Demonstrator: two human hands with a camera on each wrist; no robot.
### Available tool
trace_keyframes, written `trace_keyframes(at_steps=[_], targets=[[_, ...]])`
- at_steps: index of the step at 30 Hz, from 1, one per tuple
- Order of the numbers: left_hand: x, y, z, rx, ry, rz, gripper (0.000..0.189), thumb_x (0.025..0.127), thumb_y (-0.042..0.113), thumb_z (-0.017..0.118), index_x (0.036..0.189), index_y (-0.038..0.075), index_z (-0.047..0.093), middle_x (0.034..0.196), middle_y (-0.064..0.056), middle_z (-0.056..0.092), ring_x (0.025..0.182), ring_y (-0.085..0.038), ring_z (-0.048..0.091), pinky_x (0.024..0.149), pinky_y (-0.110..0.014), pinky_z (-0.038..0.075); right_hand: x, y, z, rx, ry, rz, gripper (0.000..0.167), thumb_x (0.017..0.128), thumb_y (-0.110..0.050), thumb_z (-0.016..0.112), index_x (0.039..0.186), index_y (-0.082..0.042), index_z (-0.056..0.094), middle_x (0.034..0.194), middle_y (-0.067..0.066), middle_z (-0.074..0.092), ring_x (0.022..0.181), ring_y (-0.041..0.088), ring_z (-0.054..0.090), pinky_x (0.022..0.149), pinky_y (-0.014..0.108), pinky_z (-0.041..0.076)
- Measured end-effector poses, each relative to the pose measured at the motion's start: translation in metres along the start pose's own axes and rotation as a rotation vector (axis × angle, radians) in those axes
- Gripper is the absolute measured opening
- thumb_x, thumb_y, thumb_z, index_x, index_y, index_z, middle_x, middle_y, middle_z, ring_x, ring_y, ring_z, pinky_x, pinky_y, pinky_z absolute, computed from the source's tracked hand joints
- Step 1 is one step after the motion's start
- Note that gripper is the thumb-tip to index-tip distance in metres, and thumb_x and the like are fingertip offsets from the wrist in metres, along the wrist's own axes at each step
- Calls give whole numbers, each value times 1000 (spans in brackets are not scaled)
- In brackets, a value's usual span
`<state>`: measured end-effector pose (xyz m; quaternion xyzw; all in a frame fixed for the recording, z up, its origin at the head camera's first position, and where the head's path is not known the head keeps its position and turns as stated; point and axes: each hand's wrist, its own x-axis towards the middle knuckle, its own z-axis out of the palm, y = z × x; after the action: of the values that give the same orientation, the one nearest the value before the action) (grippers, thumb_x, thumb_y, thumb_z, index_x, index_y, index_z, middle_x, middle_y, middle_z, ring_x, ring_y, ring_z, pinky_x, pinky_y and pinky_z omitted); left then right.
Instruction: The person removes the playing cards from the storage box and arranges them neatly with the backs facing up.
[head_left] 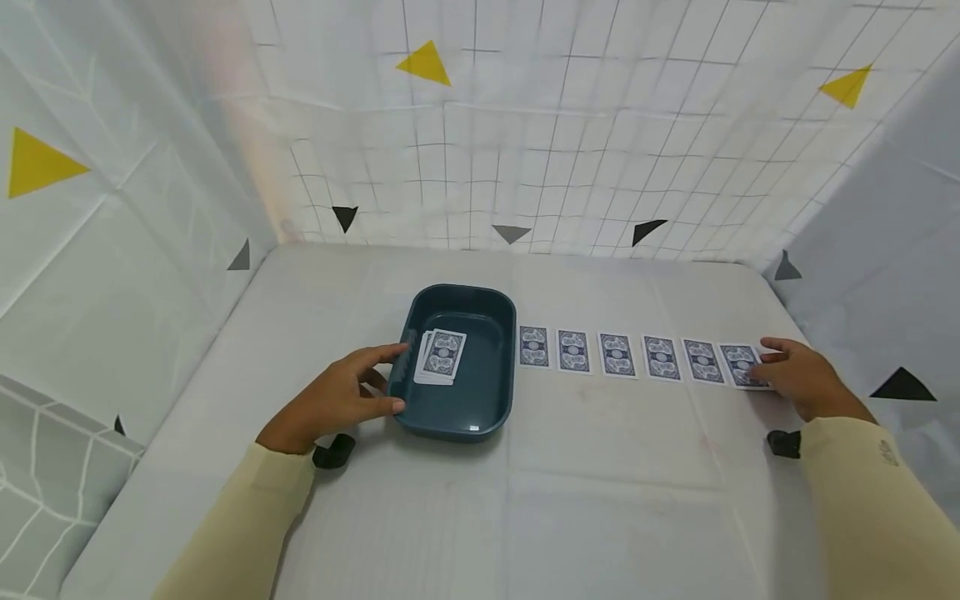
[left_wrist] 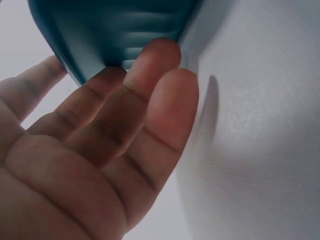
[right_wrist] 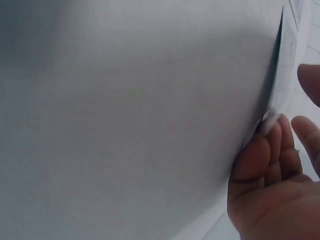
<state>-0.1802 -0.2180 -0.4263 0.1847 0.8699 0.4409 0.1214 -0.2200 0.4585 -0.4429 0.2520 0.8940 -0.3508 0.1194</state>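
A teal plastic tray (head_left: 495,400) stands on the table, holding a small pile of playing cards (head_left: 442,354) with blue patterned backs up. My left hand (head_left: 352,387) rests at the tray's left side, fingertips touching its wall and rim. In the left wrist view, the fingers of the left hand (left_wrist: 110,135) lie loosely bent against the tray wall (left_wrist: 100,30). At the far right of a row, my right hand (head_left: 806,379) pinches the edge of the last playing card (head_left: 738,360). The right wrist view shows the right hand's fingertips (right_wrist: 255,155) at that card's edge.
Several face-down playing cards (head_left: 617,356) lie in a row from the tray's right side across the white table (head_left: 600,483). White curtains (head_left: 480,150) with yellow, black and grey triangles hang behind and at both sides.
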Motion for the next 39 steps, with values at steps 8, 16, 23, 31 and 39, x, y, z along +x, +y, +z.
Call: trace_keyframes(at_steps=[8, 16, 23, 31, 39], targets=[[-2, 0, 1, -3, 8, -10, 83, 92, 28, 88, 164, 19, 45, 152, -11, 54, 110, -26, 64, 92, -43, 58, -4, -9, 4, 25, 30, 6, 85, 106, -19, 59, 170, -2, 7, 165, 40, 24, 141, 57, 41, 114, 73, 36], [-2, -2, 2, 2, 8, 6, 84, 92, 28, 88, 164, 18, 45, 153, -11, 54, 109, -25, 65, 92, -42, 58, -20, -42, 15, 101, 35, -161, 87, 109, -45, 56, 173, -13, 7, 167, 34, 26, 141, 55, 41, 113, 71, 40], [-2, -3, 2, 7, 8, 9, 85, 92, 28, 88, 164, 18, 45, 154, -10, 54, 109, -24, 65, 93, -43, 58, -48, -88, 38, 138, -3, -383, 86, 109, -49, 56, 174, -20, 7, 169, 28, 31, 147, 53, 38, 114, 71, 40], [-3, 0, 1, 1, 7, 20, 84, 92, 26, 88, 164, 15, 45, 153, -11, 55, 108, -24, 65, 93, -44, 58, -80, -133, 58, 176, -54, -536, 83, 110, -42, 59, 174, -22, 11, 167, 21, 37, 144, 45, 44, 112, 64, 43], [-1, 2, -1, -2, -5, 19, 84, 93, 27, 87, 164, 16, 44, 154, -9, 54, 108, -23, 65, 94, -43, 57, -101, -165, 73, 204, -130, -591, 84, 109, -37, 63, 174, -28, 12, 167, 14, 38, 144, 37, 45, 112, 57, 44]])
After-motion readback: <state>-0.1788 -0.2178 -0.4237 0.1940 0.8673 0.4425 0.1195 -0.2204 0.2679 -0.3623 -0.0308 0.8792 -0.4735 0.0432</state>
